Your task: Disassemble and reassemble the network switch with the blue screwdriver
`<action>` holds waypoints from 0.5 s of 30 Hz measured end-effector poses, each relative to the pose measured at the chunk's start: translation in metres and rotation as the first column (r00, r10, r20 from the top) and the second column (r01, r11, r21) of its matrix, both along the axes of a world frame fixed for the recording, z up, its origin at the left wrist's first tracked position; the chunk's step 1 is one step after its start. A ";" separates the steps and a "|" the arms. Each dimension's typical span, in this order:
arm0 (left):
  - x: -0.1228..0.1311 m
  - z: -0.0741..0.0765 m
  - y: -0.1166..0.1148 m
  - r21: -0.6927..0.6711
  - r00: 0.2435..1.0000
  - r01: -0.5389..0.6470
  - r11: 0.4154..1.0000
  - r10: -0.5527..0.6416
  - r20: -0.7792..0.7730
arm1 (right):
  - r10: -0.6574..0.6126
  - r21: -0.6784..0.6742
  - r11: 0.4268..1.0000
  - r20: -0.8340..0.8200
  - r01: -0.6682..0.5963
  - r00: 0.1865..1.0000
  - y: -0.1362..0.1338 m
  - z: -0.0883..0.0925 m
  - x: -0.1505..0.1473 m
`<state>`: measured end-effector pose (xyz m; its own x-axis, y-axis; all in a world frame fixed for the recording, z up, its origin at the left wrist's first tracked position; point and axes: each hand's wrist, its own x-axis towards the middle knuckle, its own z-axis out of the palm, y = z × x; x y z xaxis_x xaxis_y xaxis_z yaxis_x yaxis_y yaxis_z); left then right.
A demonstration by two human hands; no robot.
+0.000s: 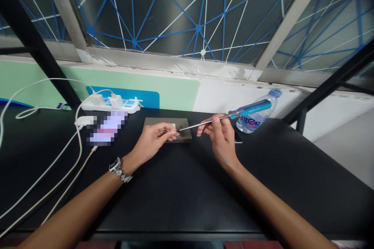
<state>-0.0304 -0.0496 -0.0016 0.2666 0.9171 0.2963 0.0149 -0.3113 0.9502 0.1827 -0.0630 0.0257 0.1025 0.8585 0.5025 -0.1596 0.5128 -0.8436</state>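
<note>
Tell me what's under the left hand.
The left hand is over a grey plate on a black table. A small pale piece shows at its fingertips, but the fingers cover the rest of it, and the hand hides the plate's near left corner.

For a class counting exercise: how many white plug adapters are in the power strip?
2: one adapter sits toward the left end of the strip, the other just right of it. None appears hidden.
</note>
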 end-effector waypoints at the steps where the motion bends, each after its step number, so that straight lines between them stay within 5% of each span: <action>1: 0.000 -0.001 0.000 0.002 1.000 0.000 1.000 0.000 -0.004 | -0.009 0.002 1.000 0.004 0.009 1.000 -0.001 0.001 0.000; 9: 0.008 0.003 -0.002 0.229 0.952 -0.018 0.973 0.086 -0.292 | -0.130 0.083 0.990 0.218 0.114 0.967 -0.002 0.006 0.002; 15: 0.018 0.001 0.001 0.416 0.905 -0.016 0.909 0.190 -0.380 | -0.210 0.172 0.975 0.536 0.138 0.818 0.010 0.022 -0.002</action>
<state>-0.0124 -0.0486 -0.0005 0.3529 0.7742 0.5254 0.4216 -0.6328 0.6495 0.1803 -0.0525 0.0478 -0.0786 0.7821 0.6182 0.4112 0.5903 -0.6946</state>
